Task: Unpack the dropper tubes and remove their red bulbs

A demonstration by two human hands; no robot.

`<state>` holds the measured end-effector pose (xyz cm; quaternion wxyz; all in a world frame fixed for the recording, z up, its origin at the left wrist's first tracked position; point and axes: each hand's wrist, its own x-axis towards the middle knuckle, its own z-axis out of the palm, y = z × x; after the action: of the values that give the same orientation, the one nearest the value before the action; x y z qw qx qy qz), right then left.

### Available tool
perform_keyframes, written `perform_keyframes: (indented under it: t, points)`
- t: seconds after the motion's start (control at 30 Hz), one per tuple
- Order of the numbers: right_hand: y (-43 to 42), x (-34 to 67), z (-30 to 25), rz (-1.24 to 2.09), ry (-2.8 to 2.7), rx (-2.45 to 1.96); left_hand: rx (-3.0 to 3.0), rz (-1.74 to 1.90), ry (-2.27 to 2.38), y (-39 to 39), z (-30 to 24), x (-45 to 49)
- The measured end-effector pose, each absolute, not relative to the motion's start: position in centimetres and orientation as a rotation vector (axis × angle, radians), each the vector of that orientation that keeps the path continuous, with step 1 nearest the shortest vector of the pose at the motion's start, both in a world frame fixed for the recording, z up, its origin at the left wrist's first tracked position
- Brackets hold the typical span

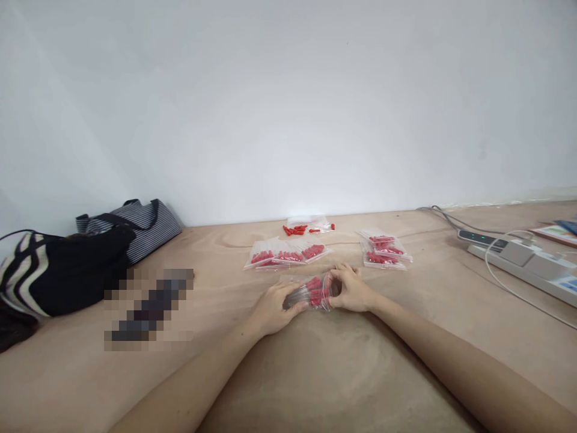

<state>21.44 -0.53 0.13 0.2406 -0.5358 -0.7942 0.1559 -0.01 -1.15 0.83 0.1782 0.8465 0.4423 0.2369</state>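
Plastic bag (pixel 314 293), long axis crosswise

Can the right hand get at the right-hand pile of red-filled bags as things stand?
Probably yes: nothing visible blocks the right hand from that pile of bags just beyond it, though it's occupied with the clear bag.

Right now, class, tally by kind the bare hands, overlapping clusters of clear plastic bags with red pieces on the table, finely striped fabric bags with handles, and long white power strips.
Bare left hand and right hand: 2
Left bag cluster and right bag cluster: 2
Finely striped fabric bag: 1
Long white power strip: 1
Total: 6
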Motion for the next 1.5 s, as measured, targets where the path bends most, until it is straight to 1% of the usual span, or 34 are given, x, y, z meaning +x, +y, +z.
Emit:
perform_keyframes:
  t: [0.1,0.27,0.53,0.6,0.73,0.8,0.9,1.1,1.17,1.23,1.33,1.4,1.43,1.5]
  points:
    - [-0.5,21.7,0.0,0.38,-2.22,-1.385,2.407,0.672,1.254,-1.1,0.8,0.0]
    - [-0.7,21.4,0.0,0.437,-2.263,-1.39,2.414,0.656,1.258,-1.0,0.9,-0.1]
    - [-0.8,21.7,0.1,0.409,-2.231,-1.397,2.399,0.669,1.264,-1.1,0.9,0.0]
    - [-0.8,21.9,0.1,0.359,-2.238,-1.382,2.397,0.68,1.252,-1.0,0.8,-0.1]
    - [-1.2,22.2,0.4,0.115,-2.232,-1.268,2.388,0.697,1.228,-0.8,0.5,-0.2]
    - [-1.3,22.2,0.5,0.05,-2.229,-1.235,2.394,0.705,1.212,-0.7,0.4,-0.3]
    - [-1.4,22.1,0.3,0.163,-2.239,-1.231,2.415,0.706,1.2,-0.6,0.3,-0.3]
    - [-1.0,21.4,-0.9,0.678,-2.059,-1.08,2.414,0.699,1.225,-0.6,0.3,-0.3]
    - [-1.0,21.3,-1.0,0.79,-2.014,-1.051,2.406,0.706,1.237,-0.7,0.3,-0.2]
    - [-1.1,21.2,-0.8,0.749,-2.078,-1.09,2.403,0.702,1.246,-0.7,0.3,-0.2]
    - [-1.3,21.1,-0.2,0.49,-2.227,-1.229,2.407,0.691,1.251,-0.7,0.4,-0.2]
    - [-1.4,21.0,0.1,0.374,-2.265,-1.302,2.41,0.697,1.251,-0.6,0.4,-0.2]
    - [-1.4,20.9,0.1,0.372,-2.261,-1.309,2.414,0.701,1.248,-0.6,0.4,-0.2]
    - [-1.2,20.9,-0.1,0.471,-2.211,-1.26,2.427,0.701,1.237,-0.5,0.5,-0.2]
